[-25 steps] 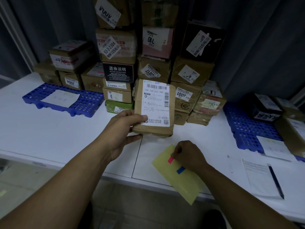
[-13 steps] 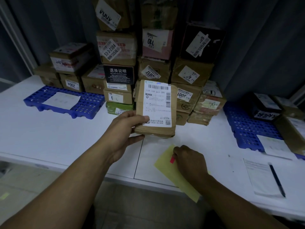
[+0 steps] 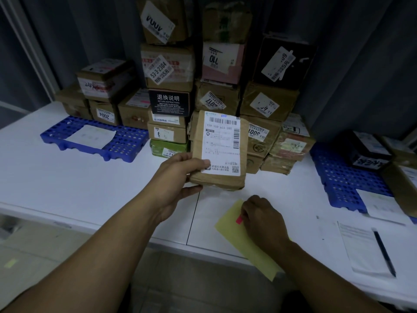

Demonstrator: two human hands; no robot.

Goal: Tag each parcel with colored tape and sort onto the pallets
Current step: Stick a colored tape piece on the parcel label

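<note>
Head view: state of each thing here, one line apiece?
Brown paper-wrapped parcel: upright, gripped by left hand.
Red tape strip: on yellow sheet, pinched by right hand.
Black pen: lying on white form.
Left blue plastic pallet: holds one paper sheet.
Right blue plastic pallet: carries parcels.

Two pallets (image 3: 130,143) (image 3: 338,184) are lying at ten and three o'clock. Some twenty parcels (image 3: 169,71) are piling at twelve, exact count unclear, with one more parcel (image 3: 198,141) being held. Three white sheets (image 3: 90,136) (image 3: 379,206) (image 3: 358,247), one yellow sheet (image 3: 230,229), one pen (image 3: 383,251) and one red tape (image 3: 239,219) are showing.
</note>
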